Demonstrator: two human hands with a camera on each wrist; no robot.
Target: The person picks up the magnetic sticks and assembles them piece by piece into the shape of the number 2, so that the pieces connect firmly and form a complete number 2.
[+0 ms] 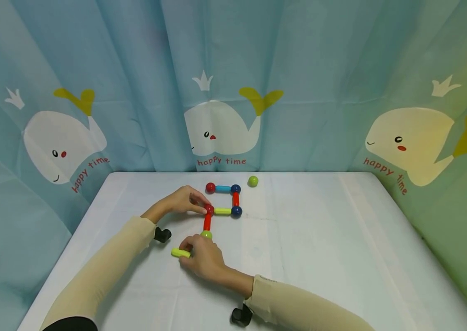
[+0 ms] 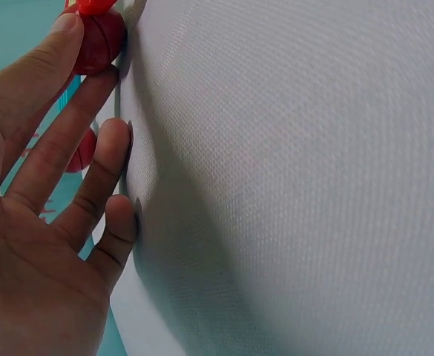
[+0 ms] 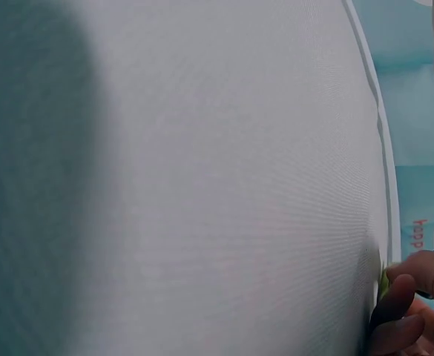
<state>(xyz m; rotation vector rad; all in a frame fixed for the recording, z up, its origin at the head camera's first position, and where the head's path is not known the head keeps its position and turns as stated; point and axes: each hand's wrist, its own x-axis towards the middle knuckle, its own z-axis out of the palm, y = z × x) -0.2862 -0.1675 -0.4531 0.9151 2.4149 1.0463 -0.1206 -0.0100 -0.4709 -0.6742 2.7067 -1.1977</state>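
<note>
My left hand (image 1: 181,199) pinches a red ball (image 1: 210,209) between thumb and fingertips. That ball joins a red rod (image 1: 207,222) and a yellow-green rod (image 1: 222,211) in a chain lying on the table. In the left wrist view, the thumb presses the red ball (image 2: 102,44) while the other fingers spread by the cloth. Nearer the front, my right hand (image 1: 206,259) pinches a loose yellow-green rod (image 1: 178,252), its left end sticking out. A green ball (image 1: 206,234) at the red rod's near end sits just beyond the right hand, partly covered by it.
The chain continues through blue balls (image 1: 236,211), another red rod (image 1: 236,199) and a light-blue rod (image 1: 222,189) to a far red ball (image 1: 210,187). A loose green ball (image 1: 252,181) lies near the back edge of the white table (image 1: 320,243). Whale-print curtains (image 1: 312,69) surround it.
</note>
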